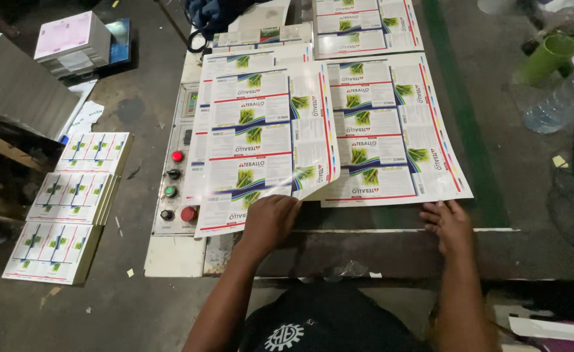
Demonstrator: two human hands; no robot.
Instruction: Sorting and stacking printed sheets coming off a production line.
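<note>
Currently, the left hand is pinching the near edge of a glossy printed sheet, lifting it for separation, while the right hand, fingers released, is steadying the flat sheet near the tabletop front edge.

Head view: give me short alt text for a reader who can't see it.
A person's left hand lifts the near edge of a glossy white printed label sheet with green and red panels, while the right hand rests at the corner of a matching flat sheet on a worn metal worktable beside a push-button control panel.
</note>
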